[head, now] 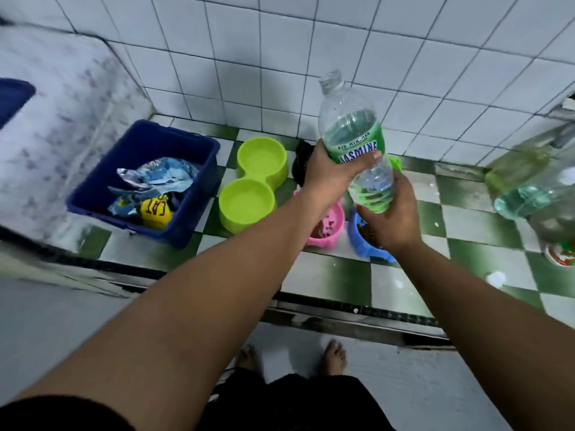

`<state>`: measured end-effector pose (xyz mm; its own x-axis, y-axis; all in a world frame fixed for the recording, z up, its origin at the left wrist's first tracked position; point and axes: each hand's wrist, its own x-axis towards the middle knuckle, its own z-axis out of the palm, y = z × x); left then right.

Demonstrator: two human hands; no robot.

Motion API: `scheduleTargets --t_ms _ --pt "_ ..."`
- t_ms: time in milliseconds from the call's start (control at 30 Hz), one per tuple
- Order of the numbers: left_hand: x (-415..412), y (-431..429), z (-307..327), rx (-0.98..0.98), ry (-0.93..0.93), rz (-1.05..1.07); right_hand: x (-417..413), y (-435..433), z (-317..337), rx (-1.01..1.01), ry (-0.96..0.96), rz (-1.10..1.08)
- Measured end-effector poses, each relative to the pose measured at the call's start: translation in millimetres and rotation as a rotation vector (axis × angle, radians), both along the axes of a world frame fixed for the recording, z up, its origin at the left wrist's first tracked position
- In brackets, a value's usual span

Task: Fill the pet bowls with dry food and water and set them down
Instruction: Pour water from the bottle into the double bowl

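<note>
I hold a clear water bottle (351,129) with a green label, uncapped and roughly half full, tilted slightly above the bowls. My left hand (326,169) grips it around the label. My right hand (389,213) cups its base from below. On the checkered floor under it lie a pink bowl (334,227) and a blue bowl (362,241), both with brown dry food. A lime green double bowl (249,185) lies to their left, both wells without food. A dark bowl (300,163) sits behind my left hand, mostly hidden.
A dark blue tub (186,219) with crumpled food bags stands at the left against a stained wall. More bottles with water (529,188) stand at the right. White tiled wall lies behind; a metal door track (342,312) crosses in front of my bare feet.
</note>
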<state>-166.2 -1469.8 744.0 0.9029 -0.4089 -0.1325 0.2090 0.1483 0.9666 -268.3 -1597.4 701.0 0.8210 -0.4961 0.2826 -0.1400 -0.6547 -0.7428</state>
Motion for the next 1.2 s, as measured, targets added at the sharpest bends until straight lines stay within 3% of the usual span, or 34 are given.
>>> scheduleTargets --t_ms 500,867,1200 --pt "34.3 -8.4 -35.1 -0.126 0.333 0.075 37.6 -44.4 -14.0 -0.366 0.292 0.032" --pt "45.8 -18.3 -69.0 -0.196 0.446 0.221 60.3 -59.4 -10.8 -0.517 0.354 0.151" --pt "53.3 -17.1 -81.3 -0.188 0.528 0.165 64.2 -60.1 -8.0 -0.577 0.407 0.177"
